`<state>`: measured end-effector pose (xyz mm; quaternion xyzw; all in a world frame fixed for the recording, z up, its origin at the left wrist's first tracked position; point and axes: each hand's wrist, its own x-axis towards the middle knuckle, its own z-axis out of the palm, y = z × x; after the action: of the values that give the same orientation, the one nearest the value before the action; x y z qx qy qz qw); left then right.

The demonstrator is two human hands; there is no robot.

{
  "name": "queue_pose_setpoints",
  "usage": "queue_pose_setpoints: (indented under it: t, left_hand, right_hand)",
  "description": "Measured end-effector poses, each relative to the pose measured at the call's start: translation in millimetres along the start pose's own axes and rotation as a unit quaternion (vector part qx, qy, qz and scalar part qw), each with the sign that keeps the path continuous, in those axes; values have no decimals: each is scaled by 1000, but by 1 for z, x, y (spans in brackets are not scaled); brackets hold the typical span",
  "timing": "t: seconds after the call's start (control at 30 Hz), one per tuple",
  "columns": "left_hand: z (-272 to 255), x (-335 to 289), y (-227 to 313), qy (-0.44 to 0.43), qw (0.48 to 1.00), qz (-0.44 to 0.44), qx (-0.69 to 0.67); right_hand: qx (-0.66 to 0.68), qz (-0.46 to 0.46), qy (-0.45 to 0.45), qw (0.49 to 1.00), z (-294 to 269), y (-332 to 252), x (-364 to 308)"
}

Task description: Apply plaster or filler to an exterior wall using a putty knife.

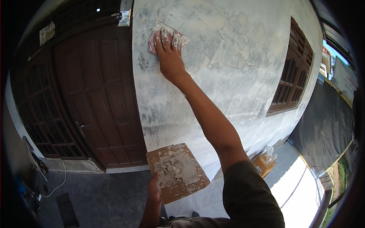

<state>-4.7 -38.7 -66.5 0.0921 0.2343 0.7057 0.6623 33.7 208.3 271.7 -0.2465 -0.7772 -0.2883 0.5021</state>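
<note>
My right hand, arm stretched up, presses a flat pink-and-white putty scraper against the wall near the door frame. Its fingers lie over the scraper and are smeared with white paste. The wall is whitish-grey and patchy, with raised ridges and streaks of putty. Low down in front of me, my left hand grips a brown board by its left edge, thumb on top. White putty coats much of the board's upper face. The fingers beneath the board are hidden.
A dark brown panelled door stands left of the wall. A brown wooden window is set in the wall at right. On the floor by the wall sits a yellowish jug. A white cable lies at left; a dark sheet hangs at right.
</note>
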Motion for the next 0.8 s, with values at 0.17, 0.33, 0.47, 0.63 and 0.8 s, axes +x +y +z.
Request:
queue_pose_setpoints:
  t: [0.17,0.33,0.47,0.63,0.8]
  left_hand:
    - [-3,0,-3,15,999,0,28]
    - [-5,-2,-5,-19,1000,-15,11]
    - [-11,-2,-5,-5,1000,-4,8]
    - [-17,-9,-6,-17,1000,25,-1]
    - [-7,-20,-16,36,998,40,17]
  right_hand:
    - [15,-8,-69,998,10,-30,-52]
    - [83,-18,-83,993,-4,-54,-106]
    - [383,84,-51,918,-33,-62,-152]
    - [751,527,-61,393,-78,-44,-209]
    - [754,570,-136,295,-108,-19,-264]
